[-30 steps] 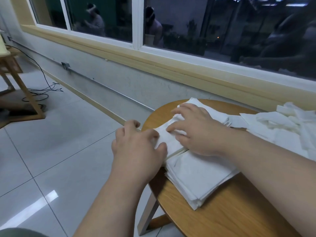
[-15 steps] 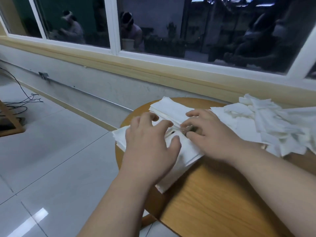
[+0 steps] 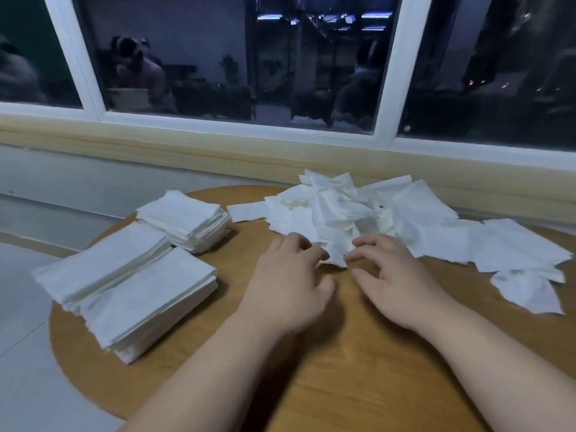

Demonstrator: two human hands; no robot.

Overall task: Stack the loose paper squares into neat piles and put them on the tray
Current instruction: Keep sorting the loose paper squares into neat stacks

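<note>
A loose heap of white paper squares (image 3: 367,210) lies at the back of the round wooden table (image 3: 343,369), spreading off to the right. Three neat piles stand on the left: a small pile (image 3: 184,218) at the back, a larger pile (image 3: 103,263) at the table's left edge, and another large pile (image 3: 149,302) in front of it. My left hand (image 3: 290,285) and my right hand (image 3: 392,282) rest at the heap's near edge, fingers loosely curled. Their fingertips touch one paper square (image 3: 335,258) between them. Neither hand holds anything. No tray is in view.
More loose squares (image 3: 526,288) trail toward the table's right edge. A wall with a window sill (image 3: 218,151) runs close behind the table. Tiled floor (image 3: 21,338) lies off the left side. Bare wood stretches in front of my hands.
My hands have let go of the piles on the left and moved right to the near edge of the loose heap. The view has swung right with them.
</note>
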